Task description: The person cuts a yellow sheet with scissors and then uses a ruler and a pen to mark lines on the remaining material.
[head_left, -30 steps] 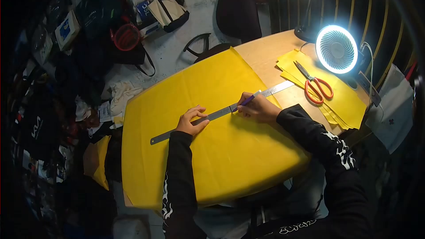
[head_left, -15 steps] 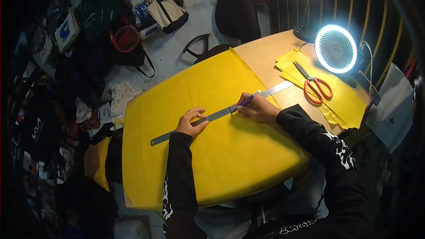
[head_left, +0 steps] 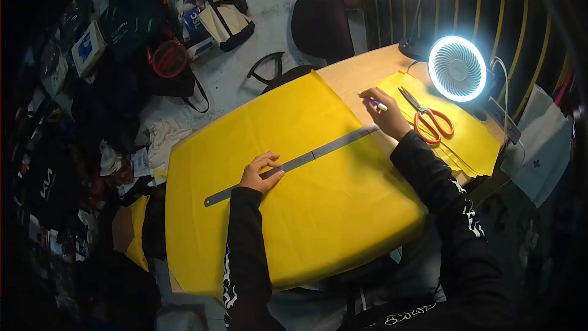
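A long steel ruler [head_left: 337, 145] lies diagonally across a sheet of yellow material [head_left: 294, 220] on the table. My left hand [head_left: 261, 171] rests on the ruler's left half, fingers and thumb stretched apart and pressing it down. Near the ruler's right end, my right hand [head_left: 391, 115] is closed around a purple pen [head_left: 376, 104] with a white end, raised by the sheet's right edge. The pen's other end is hard to make out. A short dark line crosses the ruler near its middle.
Red-handled scissors [head_left: 433, 124] lie on stacked yellow pieces [head_left: 471, 153] to the right. A lit ring-shaped fan lamp [head_left: 457, 68] stands behind them on the wooden table [head_left: 349, 76]. Beyond the table are a black chair [head_left: 323, 27] and a red basket [head_left: 169, 59].
My right hand has lifted the pen from the ruler's middle and moved it up and right, past the sheet's edge. My left hand stays on the ruler. The view has shifted slightly.
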Motion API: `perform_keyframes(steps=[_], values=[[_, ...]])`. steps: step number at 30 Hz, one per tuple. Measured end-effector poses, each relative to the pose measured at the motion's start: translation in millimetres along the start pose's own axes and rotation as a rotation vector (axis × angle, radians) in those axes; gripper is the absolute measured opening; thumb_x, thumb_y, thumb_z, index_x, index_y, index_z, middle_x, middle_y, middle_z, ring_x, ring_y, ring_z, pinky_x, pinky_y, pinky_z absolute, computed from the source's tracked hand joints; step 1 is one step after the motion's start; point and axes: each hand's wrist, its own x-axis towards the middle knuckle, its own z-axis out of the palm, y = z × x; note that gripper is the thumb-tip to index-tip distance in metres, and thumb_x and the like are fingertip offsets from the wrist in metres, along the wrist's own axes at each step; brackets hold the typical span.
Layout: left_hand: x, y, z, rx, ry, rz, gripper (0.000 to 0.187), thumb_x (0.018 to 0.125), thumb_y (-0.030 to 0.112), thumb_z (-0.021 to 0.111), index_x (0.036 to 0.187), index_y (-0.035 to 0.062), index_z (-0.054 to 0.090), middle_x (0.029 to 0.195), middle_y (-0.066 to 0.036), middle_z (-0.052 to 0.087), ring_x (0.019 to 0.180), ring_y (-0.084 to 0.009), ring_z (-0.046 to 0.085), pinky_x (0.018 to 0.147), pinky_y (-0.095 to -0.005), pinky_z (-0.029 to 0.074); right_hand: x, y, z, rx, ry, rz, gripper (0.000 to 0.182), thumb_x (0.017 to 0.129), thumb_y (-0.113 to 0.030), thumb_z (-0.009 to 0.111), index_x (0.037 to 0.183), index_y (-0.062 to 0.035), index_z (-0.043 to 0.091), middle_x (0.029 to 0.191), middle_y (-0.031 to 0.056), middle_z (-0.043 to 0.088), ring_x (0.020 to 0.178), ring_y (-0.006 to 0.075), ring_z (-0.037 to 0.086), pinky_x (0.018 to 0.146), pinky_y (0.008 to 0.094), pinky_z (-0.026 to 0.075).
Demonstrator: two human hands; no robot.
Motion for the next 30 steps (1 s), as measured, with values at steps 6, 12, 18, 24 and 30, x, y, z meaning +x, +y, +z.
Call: perform_keyframes(steps=[6, 12, 18, 24, 30], values=[[0.0, 3.8, -1.6, 0.001, -0.001, -0.012, 0.018, 0.076, 0.015, 0.075, 0.089, 0.0036, 0.070, 0.119, -0.013, 0.064, 0.125, -0.0291, 0.052, 0.103, -0.0359, 0.041, -2.1, 30.9, -18.8, -0.358, 0.065, 0.030, 0.021, 0.080, 0.008, 0.055, 0.099, -0.0001, 0.059, 0.092, 0.0206, 0.058, 0.091, 0.0382, 0.059, 0.080, 0.0419, 0.048], [-0.5, 4.4, -0.1, 0.002, 0.003, -0.022, 0.018, 0.076, 0.014, 0.075, 0.089, 0.0033, 0.071, 0.120, -0.013, 0.064, 0.126, -0.0289, 0.052, 0.103, -0.0353, 0.041, -5.1, 68.4, -40.9, -0.434, 0.162, 0.114, 0.024, 0.081, 0.009, 0.054, 0.103, 0.0039, 0.061, 0.093, 0.0230, 0.060, 0.090, 0.0401, 0.060, 0.079, 0.0408, 0.049], [-0.4, 2.5, -0.1, -0.004, 0.006, -0.020, 0.018, 0.075, 0.015, 0.076, 0.088, 0.0039, 0.069, 0.119, -0.013, 0.065, 0.125, -0.0297, 0.052, 0.104, -0.0368, 0.041, -3.0, 77.2, -61.6, -0.429, 0.286, 0.152, 0.025, 0.082, 0.006, 0.056, 0.106, 0.0060, 0.061, 0.093, 0.0247, 0.062, 0.088, 0.0386, 0.063, 0.077, 0.0404, 0.049], [-0.9, 4.6, -0.2, -0.010, 0.010, -0.017, 0.018, 0.075, 0.014, 0.076, 0.088, 0.0036, 0.069, 0.119, -0.013, 0.065, 0.124, -0.0294, 0.052, 0.103, -0.0369, 0.041, -4.4, 87.5, -68.2, -0.577, 0.408, 0.184, 0.032, 0.080, 0.002, 0.056, 0.112, 0.0063, 0.059, 0.096, 0.0265, 0.062, 0.091, 0.0404, 0.062, 0.080, 0.0432, 0.049], [-0.6, 3.1, 0.2, -0.014, 0.007, -0.019, 0.018, 0.075, 0.014, 0.077, 0.088, 0.0039, 0.069, 0.119, -0.012, 0.065, 0.124, -0.0294, 0.053, 0.103, -0.0370, 0.041, -8.5, 90.5, -74.1, -0.620, 0.418, 0.458, 0.029, 0.078, -0.005, 0.061, 0.104, 0.0101, 0.059, 0.087, 0.0298, 0.063, 0.086, 0.0447, 0.063, 0.077, 0.0474, 0.051]])
